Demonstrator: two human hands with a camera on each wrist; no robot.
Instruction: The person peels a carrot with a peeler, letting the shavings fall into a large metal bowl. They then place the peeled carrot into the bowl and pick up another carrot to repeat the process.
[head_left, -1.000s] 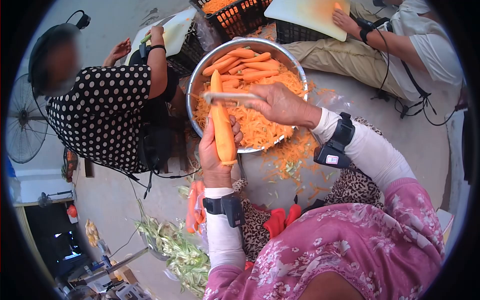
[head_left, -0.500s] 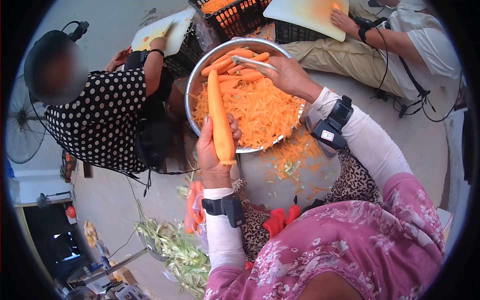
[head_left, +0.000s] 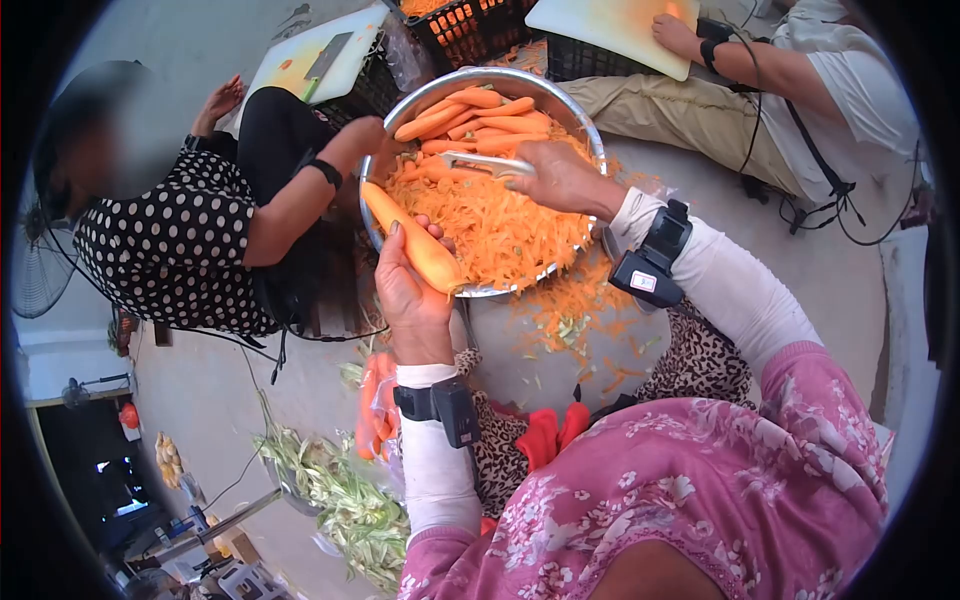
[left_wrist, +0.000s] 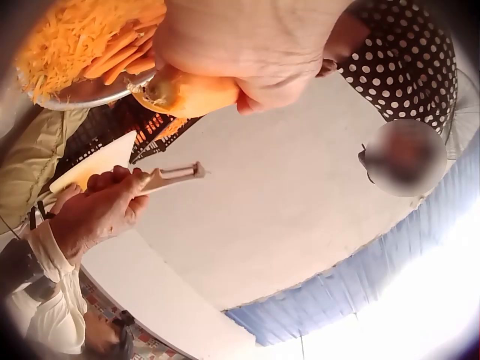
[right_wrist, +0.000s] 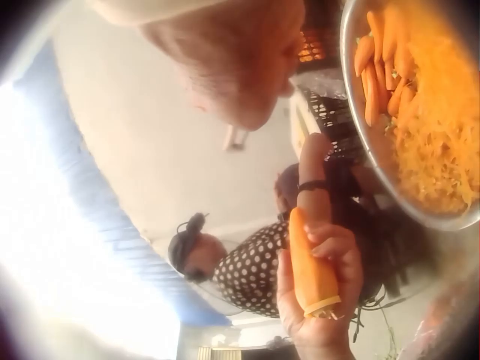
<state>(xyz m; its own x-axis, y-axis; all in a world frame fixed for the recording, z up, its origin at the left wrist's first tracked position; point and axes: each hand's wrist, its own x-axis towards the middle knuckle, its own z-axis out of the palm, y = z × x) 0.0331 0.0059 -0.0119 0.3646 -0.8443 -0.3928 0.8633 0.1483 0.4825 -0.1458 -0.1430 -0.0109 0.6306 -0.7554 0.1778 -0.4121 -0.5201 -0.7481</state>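
My left hand point(head_left: 413, 295) grips a large peeled carrot point(head_left: 412, 240) near its thick end, the narrow tip tilted up and left over the basin's left rim. A yellowish ring and trimmed stem end show on this carrot point(right_wrist: 313, 281) in the right wrist view. In my right hand point(head_left: 565, 180) is a pale-handled peeler point(head_left: 485, 162), held above the basin and apart from the carrot. The peeler's head point(left_wrist: 180, 172) shows clearly in the left wrist view. Below both hands, the metal basin point(head_left: 596, 120) holds whole peeled carrots point(head_left: 515, 125) at the far side and heaped orange peelings point(head_left: 500, 230).
A person in a polka-dot top point(head_left: 180, 240) sits at left, one arm reaching to the basin's rim. White cutting boards point(head_left: 330, 60) rest on black crates point(head_left: 480, 30) beyond. Peelings point(head_left: 570, 320) litter the floor, with a bag of carrots point(head_left: 375, 400) and husks point(head_left: 345, 500) at lower left.
My left hand has tipped the carrot leftward. My right hand drew the peeler off the carrot and has since lowered slightly. The person at left put down a knife and reached toward the basin.
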